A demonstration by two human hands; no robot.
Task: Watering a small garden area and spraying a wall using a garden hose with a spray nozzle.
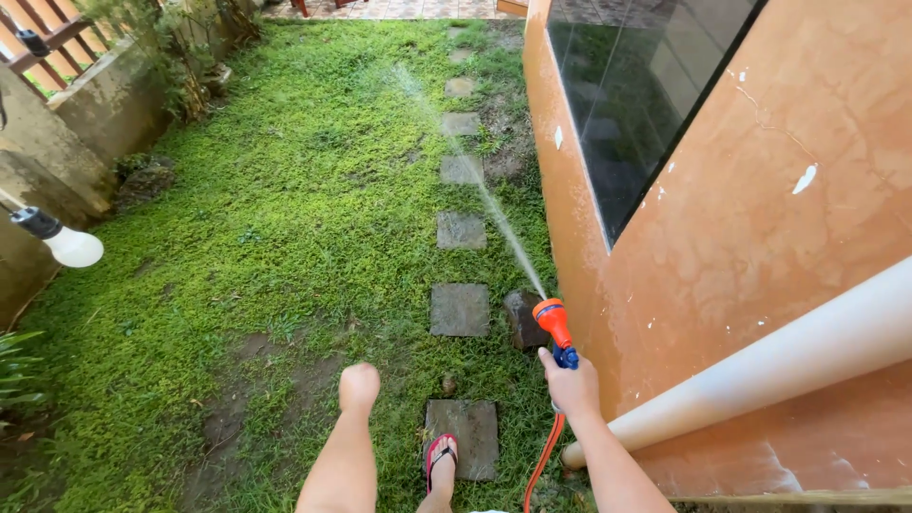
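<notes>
The right hand (571, 385) is closed around the blue grip of a garden hose spray nozzle (555, 325), whose orange head points up and away toward the far end of the yard. A thin jet of water (480, 185) leaves the nozzle tip and runs in a long line over the stepping stones, fanning into mist above the grass near the top of the view. An orange hose (542, 461) hangs from below the hand and drops out of sight at the bottom edge. The left hand (359, 384) is held out in front over the lawn (285, 209), curled into a loose fist with nothing in it, touching nothing. Beneath the arms, a foot in a red flip-flop (440, 458) rests on the nearest square stepping stone (463, 432); more grey stones (460, 309) lead away in a row through the grass, and a dark rock (523, 318) lies just beside the nozzle, close to the house. On the right stands an orange plastered wall (760, 247) with a dark window (636, 95) set in it, and a pale drainpipe (760, 366) slants across its lower part. On the left a weathered concrete wall (57, 142) borders the lawn, and a white light bulb (66, 242) in a black socket hangs in front of it.
</notes>
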